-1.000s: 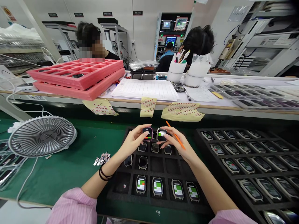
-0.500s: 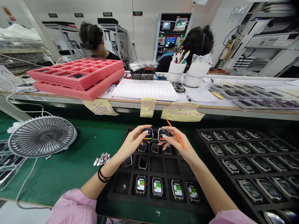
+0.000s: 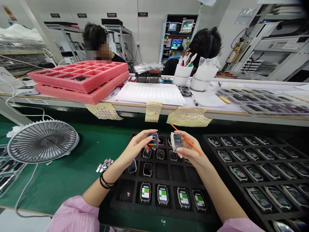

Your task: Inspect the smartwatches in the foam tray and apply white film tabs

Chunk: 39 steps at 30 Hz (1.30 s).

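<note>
Person seated at a green worktop [image 3: 58,183], hands apart, each clamped on a smartwatch, both just above a black foam tray [image 3: 156,215] of watches set in cells. L hand [image 3: 137,149] pinches a purple-framed watch [image 3: 153,140] by its sides, lit screen showing red & green, face clear of fingers. R hand [image 3: 189,151] holds a pale-edged watch [image 3: 176,141] tilted up, dark screen showing, fingers on its edges, w/ a thin orange pen [image 3: 191,142] lying along the hand, tip sticking out past it. Good form: edge-only hold, screens untouched, watches kept low over foam so a slip lands soft. Lit watches fill the tray's near row; more lie in a 2nd tray [image 3: 223,170] to the right. Desk fan [image 3: 43,140] on the left, small metal clips [image 3: 105,165] just beside it.
</note>
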Available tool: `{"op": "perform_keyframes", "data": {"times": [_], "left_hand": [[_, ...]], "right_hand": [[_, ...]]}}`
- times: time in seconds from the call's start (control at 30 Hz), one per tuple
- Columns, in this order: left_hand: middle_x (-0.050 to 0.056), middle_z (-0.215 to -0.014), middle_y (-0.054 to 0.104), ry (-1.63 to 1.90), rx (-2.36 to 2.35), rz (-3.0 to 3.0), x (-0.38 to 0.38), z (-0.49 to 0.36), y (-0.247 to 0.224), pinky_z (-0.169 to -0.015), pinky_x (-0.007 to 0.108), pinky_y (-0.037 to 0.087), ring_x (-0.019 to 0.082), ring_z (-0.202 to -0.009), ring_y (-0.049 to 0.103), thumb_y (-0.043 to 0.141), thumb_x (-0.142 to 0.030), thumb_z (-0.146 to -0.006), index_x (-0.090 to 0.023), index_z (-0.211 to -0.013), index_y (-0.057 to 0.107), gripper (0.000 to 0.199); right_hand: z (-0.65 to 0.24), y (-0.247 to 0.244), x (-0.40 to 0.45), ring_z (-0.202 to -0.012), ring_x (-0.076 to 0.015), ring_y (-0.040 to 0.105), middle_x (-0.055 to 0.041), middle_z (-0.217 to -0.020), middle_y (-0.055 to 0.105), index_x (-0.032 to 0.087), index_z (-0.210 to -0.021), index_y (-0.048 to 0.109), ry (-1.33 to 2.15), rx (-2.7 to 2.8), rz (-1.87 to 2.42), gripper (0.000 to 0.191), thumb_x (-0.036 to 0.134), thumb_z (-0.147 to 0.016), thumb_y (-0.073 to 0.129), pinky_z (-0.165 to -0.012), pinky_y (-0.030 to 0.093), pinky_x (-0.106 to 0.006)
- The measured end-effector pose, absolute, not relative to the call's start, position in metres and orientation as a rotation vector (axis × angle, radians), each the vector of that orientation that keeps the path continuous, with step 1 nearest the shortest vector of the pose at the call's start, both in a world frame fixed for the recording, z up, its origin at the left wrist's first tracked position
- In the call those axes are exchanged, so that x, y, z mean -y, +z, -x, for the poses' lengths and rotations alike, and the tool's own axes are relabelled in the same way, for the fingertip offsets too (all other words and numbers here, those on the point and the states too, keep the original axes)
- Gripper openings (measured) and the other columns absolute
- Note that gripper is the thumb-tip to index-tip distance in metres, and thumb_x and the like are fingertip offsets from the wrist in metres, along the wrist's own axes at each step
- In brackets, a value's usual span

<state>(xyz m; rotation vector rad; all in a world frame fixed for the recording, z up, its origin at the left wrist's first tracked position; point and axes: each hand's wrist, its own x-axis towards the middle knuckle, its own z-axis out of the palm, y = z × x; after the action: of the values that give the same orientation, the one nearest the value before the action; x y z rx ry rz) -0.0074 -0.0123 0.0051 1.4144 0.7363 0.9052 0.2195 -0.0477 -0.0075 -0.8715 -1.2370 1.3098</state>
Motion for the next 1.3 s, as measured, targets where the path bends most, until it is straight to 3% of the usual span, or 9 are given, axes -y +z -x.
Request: {"op": "perform_keyframes", "data": {"times": [0.1, 0.17, 0.3, 0.47, 0.6, 0.77, 0.9, 1.07, 1.3], "left_hand": [[0.008, -0.103, 0.066, 0.93, -0.698, -1.42, 0.011, 0.007, 0.003, -0.055, 0.02, 0.046, 0.015, -0.079, 0.063, 0.059, -0.042, -0.088, -0.019, -0.125, 0.059, 0.043], [0.008, -0.108, 0.065, 0.952, -0.711, -1.464, 0.012, 0.006, 0.002, -0.057, 0.02, 0.046, 0.015, -0.082, 0.062, 0.061, -0.039, -0.088, -0.019, -0.125, 0.059, 0.042], [0.009, -0.116, 0.064, 0.961, -0.724, -1.539, 0.015, 0.004, 0.001, -0.076, 0.025, 0.051, 0.019, -0.098, 0.062, 0.065, -0.035, -0.085, -0.019, -0.126, 0.056, 0.044], [0.009, -0.116, 0.064, 0.951, -0.774, -1.599, 0.013, 0.004, -0.003, -0.079, 0.027, 0.051, 0.02, -0.101, 0.062, 0.069, -0.034, -0.083, -0.019, -0.126, 0.055, 0.047], [0.01, -0.116, 0.064, 0.944, -0.784, -1.628, 0.012, 0.003, -0.006, -0.074, 0.024, 0.05, 0.02, -0.101, 0.062, 0.068, -0.033, -0.084, -0.019, -0.127, 0.054, 0.048], [0.01, -0.121, 0.062, 0.957, -0.767, -1.63, 0.012, 0.002, -0.006, -0.079, 0.025, 0.05, 0.02, -0.106, 0.06, 0.062, -0.033, -0.088, -0.019, -0.127, 0.055, 0.042], [0.009, -0.119, 0.064, 0.973, -0.777, -1.614, 0.011, 0.001, -0.006, -0.078, 0.026, 0.051, 0.019, -0.099, 0.062, 0.057, -0.037, -0.091, -0.018, -0.124, 0.058, 0.038], [0.009, -0.118, 0.064, 0.973, -0.79, -1.607, 0.01, 0.001, -0.007, -0.066, 0.023, 0.048, 0.017, -0.089, 0.062, 0.056, -0.039, -0.09, -0.018, -0.124, 0.06, 0.04], [0.005, -0.089, 0.067, 0.947, -0.888, -1.626, 0.013, 0.003, 0.001, -0.059, 0.022, 0.045, 0.013, -0.07, 0.055, 0.052, -0.04, -0.092, -0.018, -0.122, 0.064, 0.039]], "right_hand": [[-0.221, -0.007, 0.048, -0.044, -0.0096, 0.052, -0.0005, -0.077, 0.062, 0.025, -0.11, 0.061, 1.296, 1.219, 0.847, 0.052, 0.031, -0.063, 0.083, -0.034, 0.031, -0.021], [-0.219, -0.008, 0.047, -0.048, -0.0101, 0.055, -0.0021, -0.085, 0.064, 0.025, -0.109, 0.061, 1.26, 1.237, 0.899, 0.049, 0.028, -0.064, 0.083, -0.035, 0.037, -0.021], [-0.212, -0.013, 0.044, -0.061, -0.0133, 0.063, -0.0055, -0.102, 0.065, 0.025, -0.11, 0.06, 1.199, 1.3, 0.99, 0.047, 0.029, -0.068, 0.082, -0.052, 0.056, -0.029], [-0.21, -0.016, 0.042, -0.07, -0.0161, 0.066, -0.0063, -0.108, 0.064, 0.025, -0.112, 0.058, 1.174, 1.336, 1.066, 0.047, 0.032, -0.07, 0.08, -0.065, 0.061, -0.036], [-0.212, -0.017, 0.041, -0.077, -0.0171, 0.067, -0.0073, -0.113, 0.061, 0.026, -0.117, 0.055, 1.198, 1.386, 1.035, 0.05, 0.033, -0.073, 0.077, -0.066, 0.059, -0.034], [-0.211, -0.018, 0.039, -0.069, -0.0149, 0.065, -0.0091, -0.112, 0.059, 0.025, -0.121, 0.052, 1.19, 1.393, 1.023, 0.044, 0.038, -0.082, 0.067, -0.043, 0.043, -0.023], [-0.21, -0.015, 0.041, -0.066, -0.0148, 0.063, -0.0085, -0.108, 0.06, 0.025, -0.119, 0.054, 1.172, 1.402, 1.041, 0.04, 0.038, -0.082, 0.066, -0.044, 0.04, -0.025], [-0.208, -0.011, 0.044, -0.057, -0.0102, 0.059, -0.0052, -0.101, 0.061, 0.024, -0.112, 0.058, 1.136, 1.365, 1.083, 0.032, 0.04, -0.084, 0.063, -0.044, 0.039, -0.024], [-0.21, -0.015, 0.043, -0.055, -0.0093, 0.06, -0.0025, -0.093, 0.064, 0.023, -0.105, 0.061, 1.133, 1.352, 1.091, 0.027, 0.039, -0.084, 0.066, -0.044, 0.038, -0.022]]}}
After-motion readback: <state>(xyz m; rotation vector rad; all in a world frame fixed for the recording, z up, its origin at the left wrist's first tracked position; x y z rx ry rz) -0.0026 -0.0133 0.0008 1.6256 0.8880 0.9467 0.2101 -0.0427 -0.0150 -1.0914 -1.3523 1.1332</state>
